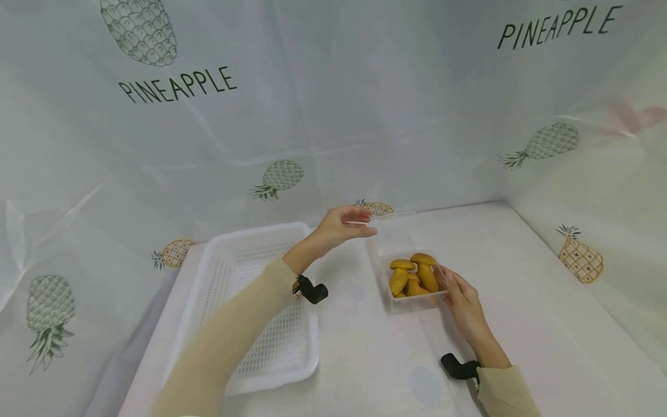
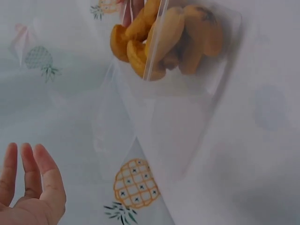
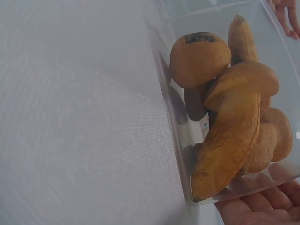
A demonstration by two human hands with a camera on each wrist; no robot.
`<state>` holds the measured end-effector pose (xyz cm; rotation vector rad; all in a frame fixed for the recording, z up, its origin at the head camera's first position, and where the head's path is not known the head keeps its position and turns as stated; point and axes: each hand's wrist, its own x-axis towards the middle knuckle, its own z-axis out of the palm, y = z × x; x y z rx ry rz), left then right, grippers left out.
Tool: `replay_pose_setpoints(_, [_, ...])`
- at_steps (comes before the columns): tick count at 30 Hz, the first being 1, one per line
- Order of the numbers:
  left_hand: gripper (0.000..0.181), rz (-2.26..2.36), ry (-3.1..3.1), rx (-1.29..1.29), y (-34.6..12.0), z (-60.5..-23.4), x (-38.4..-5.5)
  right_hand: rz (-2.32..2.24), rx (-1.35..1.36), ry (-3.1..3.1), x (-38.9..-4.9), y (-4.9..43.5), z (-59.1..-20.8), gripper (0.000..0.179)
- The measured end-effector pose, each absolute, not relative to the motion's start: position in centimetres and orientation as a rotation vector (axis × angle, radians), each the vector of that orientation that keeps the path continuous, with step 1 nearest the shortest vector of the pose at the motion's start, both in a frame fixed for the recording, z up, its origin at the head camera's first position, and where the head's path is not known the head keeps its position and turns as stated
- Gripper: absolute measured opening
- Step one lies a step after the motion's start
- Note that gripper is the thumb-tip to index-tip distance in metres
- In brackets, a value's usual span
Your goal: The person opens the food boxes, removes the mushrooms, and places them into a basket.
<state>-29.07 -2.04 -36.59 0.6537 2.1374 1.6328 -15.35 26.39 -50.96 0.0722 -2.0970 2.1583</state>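
A clear plastic box (image 1: 414,304) holds several yellow-brown mushrooms (image 1: 426,272), piled with caps and thick stems showing. Its transparent lid (image 1: 388,234) stands swung back behind it, faint against the cloth. My right hand (image 1: 464,301) grips the box's right wall; in the right wrist view its fingers (image 3: 262,204) lie along the outside of that wall. My left hand (image 1: 344,226) hovers left of the lid, fingers loosely bent and thumb apart, holding nothing. In the left wrist view the left hand (image 2: 35,187) is well apart from the mushrooms (image 2: 187,37).
A white perforated plastic basket (image 1: 312,341) stands left of the box, partly under the left forearm. White cloth covers the table (image 1: 365,370). Behind and at the sides hangs a sheet (image 1: 391,104) printed with pineapples.
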Motion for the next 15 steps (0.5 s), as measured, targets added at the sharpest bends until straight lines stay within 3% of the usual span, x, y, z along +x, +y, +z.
replay_pose_setpoints(15, [0.037, 1.623, 2.125, 0.539, 5.2, -40.4, -27.3, 2.144, 0.077, -2.094, -15.6, 26.4, -51.1, 0.055])
